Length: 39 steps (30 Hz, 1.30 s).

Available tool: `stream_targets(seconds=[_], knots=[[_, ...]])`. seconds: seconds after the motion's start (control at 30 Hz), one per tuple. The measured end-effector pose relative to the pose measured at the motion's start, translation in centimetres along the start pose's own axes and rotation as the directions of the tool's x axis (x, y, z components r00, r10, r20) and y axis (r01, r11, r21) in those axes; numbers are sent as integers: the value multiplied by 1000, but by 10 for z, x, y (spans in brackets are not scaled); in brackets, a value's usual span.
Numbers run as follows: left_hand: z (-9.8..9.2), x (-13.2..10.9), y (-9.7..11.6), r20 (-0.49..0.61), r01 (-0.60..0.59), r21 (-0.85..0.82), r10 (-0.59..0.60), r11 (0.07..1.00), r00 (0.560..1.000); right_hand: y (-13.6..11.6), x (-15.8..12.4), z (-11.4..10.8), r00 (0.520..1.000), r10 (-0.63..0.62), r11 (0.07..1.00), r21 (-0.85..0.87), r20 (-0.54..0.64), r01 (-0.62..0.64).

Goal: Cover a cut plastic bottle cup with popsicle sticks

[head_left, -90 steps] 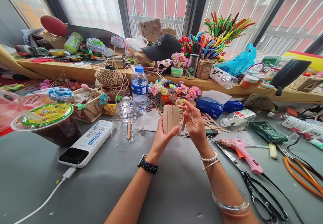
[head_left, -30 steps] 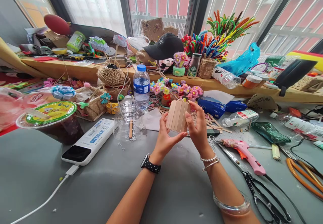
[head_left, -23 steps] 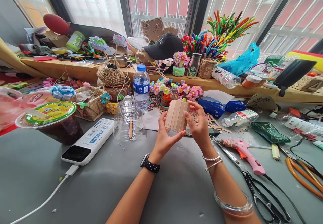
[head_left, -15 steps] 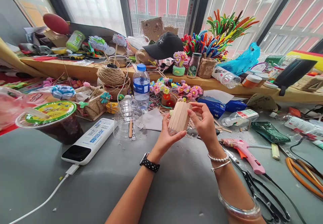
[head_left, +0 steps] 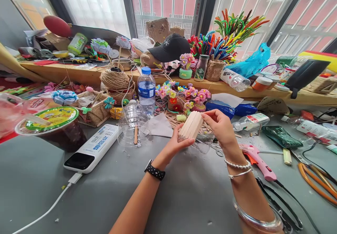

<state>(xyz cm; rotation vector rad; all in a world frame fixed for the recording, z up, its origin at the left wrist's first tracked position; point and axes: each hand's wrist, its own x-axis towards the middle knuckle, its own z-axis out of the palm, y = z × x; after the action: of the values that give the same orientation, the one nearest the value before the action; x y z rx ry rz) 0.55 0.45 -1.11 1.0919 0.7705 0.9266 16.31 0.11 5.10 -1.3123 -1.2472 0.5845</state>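
Both of my hands hold a piece covered with pale wooden craft sticks [head_left: 191, 125], laid side by side and tilted above the table. My left hand [head_left: 177, 141] grips its lower left side, with the thumb along the bottom ends of the sticks. The fingertips of my right hand [head_left: 221, 130] pinch its upper right edge. Clear plastic [head_left: 204, 143] shows just below and to the right of the sticks; I cannot tell whether it is joined to them. Behind, loose craft sticks [head_left: 172, 119] lie scattered on the table.
Left of my hands lies a cut clear bottle [head_left: 129, 125] with one stick, near a white power bank [head_left: 93, 148] and a drink cup [head_left: 63, 132]. On the right are a pink glue gun [head_left: 256, 160], black-handled scissors [head_left: 279, 206] and orange-handled cutters [head_left: 316, 181]. A water bottle [head_left: 146, 90] stands behind.
The stick-covered piece has shifted slightly right and tilted further over. My right hand has moved right and down with it, and its forearm now covers more of the scissors.
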Motion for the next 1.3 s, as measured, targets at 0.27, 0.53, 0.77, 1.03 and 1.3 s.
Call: stream_targets(seconds=[0.27, 0.53, 0.77, 1.03, 1.3], knots=[[3, -2, 12, -107, 5, -48, -10, 999, 994, 0, 2, 0, 969, 59, 990, 139, -242, -25], [-8, 2, 16, -390, -304, -202, 209, 931, 897, 19, 11, -14, 906, 130, 971, 236, -404, -34], [-9, 2, 16, -399, -349, -220, 242, 911, 884, 57, 9, -1, 1000, 11, 984, -180, 16, -8], [-6, 0, 16, -521, -440, -123, 319, 890, 792, 57, 0, 18, 964, -110, 749, -618, 242, 240], [-3, -2, 17, -507, -417, -33, 344, 908, 790, 58, 2, 32, 970, 21, 418, -883, 244, 213]])
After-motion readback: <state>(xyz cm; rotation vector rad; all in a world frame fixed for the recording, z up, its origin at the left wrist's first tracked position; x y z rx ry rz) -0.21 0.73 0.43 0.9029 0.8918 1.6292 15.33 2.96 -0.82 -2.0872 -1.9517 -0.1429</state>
